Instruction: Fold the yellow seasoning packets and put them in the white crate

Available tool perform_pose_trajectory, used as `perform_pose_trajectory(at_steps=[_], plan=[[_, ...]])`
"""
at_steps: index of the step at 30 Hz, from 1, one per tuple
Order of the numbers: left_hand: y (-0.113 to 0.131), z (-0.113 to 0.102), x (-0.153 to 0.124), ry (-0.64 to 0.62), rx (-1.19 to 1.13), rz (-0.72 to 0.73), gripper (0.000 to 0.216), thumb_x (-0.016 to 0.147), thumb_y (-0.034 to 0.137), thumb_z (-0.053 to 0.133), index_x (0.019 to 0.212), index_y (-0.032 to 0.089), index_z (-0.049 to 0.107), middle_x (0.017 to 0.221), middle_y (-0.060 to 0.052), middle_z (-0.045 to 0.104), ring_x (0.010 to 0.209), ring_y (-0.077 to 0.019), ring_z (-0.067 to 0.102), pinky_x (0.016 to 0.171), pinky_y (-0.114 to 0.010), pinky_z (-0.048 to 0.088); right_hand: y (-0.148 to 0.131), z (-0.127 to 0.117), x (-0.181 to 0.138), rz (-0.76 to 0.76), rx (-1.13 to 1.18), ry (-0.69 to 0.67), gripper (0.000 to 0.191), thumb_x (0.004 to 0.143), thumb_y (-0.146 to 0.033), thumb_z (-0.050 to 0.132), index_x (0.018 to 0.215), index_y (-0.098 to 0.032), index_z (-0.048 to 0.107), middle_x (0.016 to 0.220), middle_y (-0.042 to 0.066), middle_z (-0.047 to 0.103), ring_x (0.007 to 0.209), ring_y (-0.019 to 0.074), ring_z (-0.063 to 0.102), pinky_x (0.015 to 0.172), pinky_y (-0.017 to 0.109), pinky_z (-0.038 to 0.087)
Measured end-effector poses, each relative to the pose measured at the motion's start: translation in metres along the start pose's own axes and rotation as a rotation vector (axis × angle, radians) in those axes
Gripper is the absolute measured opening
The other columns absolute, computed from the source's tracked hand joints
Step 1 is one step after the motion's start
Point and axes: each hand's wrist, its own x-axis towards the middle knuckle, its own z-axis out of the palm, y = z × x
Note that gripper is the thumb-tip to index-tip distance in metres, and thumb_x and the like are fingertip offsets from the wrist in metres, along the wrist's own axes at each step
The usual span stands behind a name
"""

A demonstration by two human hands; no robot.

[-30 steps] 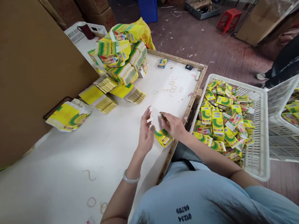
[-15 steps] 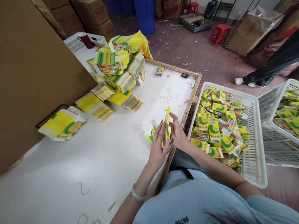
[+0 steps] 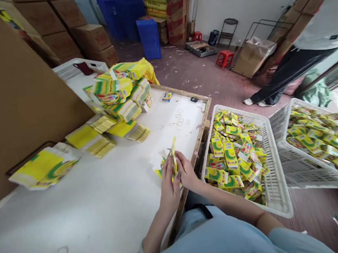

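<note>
The left hand and the right hand grasp one carton between them, the fingers pressed to its sides. It stands on edge in their grip, above the surface; which flap the fingers touch cannot be told. The step in hand looks to be working this single carton with both hands at once. The next move seems to call for a light, even pinch, as thin card would crease under a hard one.

Just left of the hands lie loose cartons, partly hidden by the fingers. Farther ahead and to the left are flat bundles and a taller stack. Beyond the hands lie rubber bands and a blue box. Right of the hands, a white basket holds many yellow-and-green packs.

Some packs carry barcodes and colourful lettering, too small to read; so is the lettering on the blue box. The yellow sacks far ahead also bear print, not legible.
</note>
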Motion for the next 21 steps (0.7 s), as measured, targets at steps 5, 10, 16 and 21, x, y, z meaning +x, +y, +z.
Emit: perform_pose_trajectory(at_steps=[5, 10, 16, 21], plan=[[0.010, -0.001, 0.000, -0.014, -0.007, -0.059, 0.061, 0.106, 0.036, 0.045, 0.164, 0.033, 0.024, 0.166, -0.012, 0.038, 0.155, -0.0291, 0.034, 0.125, -0.058, 0.033, 0.005, -0.016, 0.001, -0.039, -0.151, -0.073, 0.046, 0.103, -0.052, 0.043, 0.138, -0.024, 0.048, 0.084, 0.003, 0.072, 0.068, 0.0196, 0.066, 0.064, 0.033, 0.057], [0.018, -0.006, 0.001, -0.087, -0.018, -0.087, 0.063, 0.106, 0.036, 0.046, 0.164, 0.030, 0.022, 0.166, -0.014, 0.038, 0.156, -0.0298, 0.033, 0.126, -0.058, 0.030, -0.001, -0.023, 0.003, -0.031, -0.194, -0.108, 0.046, 0.103, -0.046, 0.043, 0.142, -0.023, 0.050, 0.110, 0.008, 0.075, 0.103, 0.0219, 0.072, 0.092, 0.037, 0.061], [0.018, -0.012, 0.000, -0.107, 0.035, -0.051, 0.074, 0.103, 0.037, 0.052, 0.165, 0.032, 0.011, 0.168, -0.016, 0.032, 0.155, -0.0321, 0.034, 0.124, -0.058, 0.033, -0.008, -0.026, 0.001, 0.023, -0.010, -0.134, 0.054, 0.094, -0.056, 0.059, 0.139, -0.028, 0.057, 0.113, 0.007, 0.077, 0.110, 0.0228, 0.072, 0.102, 0.041, 0.059], [0.018, -0.020, 0.003, -0.162, 0.102, 0.030, 0.085, 0.099, 0.039, 0.061, 0.166, 0.028, 0.011, 0.165, -0.019, 0.038, 0.150, -0.0369, 0.040, 0.120, -0.059, 0.039, -0.006, -0.036, 0.004, 0.150, 0.120, -0.201, 0.056, 0.083, -0.064, 0.070, 0.125, -0.028, 0.069, 0.086, 0.003, 0.079, 0.089, 0.0254, 0.077, 0.081, 0.041, 0.065]])
